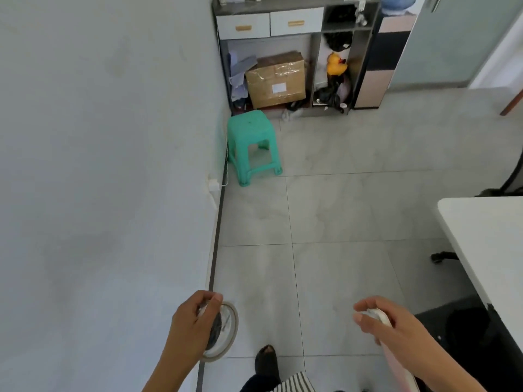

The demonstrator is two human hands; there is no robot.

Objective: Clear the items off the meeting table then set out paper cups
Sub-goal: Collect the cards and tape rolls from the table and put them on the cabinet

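Fingers of the left hand [192,321] curl round a clear, tan-rimmed tape roll [230,332] above the grey tiled floor [339,210]. The right hand [396,329] pinches a flat white-and-pink item [377,314], too blurred to name, near the corner of the white meeting table [481,230]. A green plastic stool [252,137] stands by the wall [99,165].

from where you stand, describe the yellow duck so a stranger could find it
Find the grey shelf unit at the far wall, behind the green stool. In its narrow column right of the cardboard box sits the duck. It is the only yellow thing among dark clutter.
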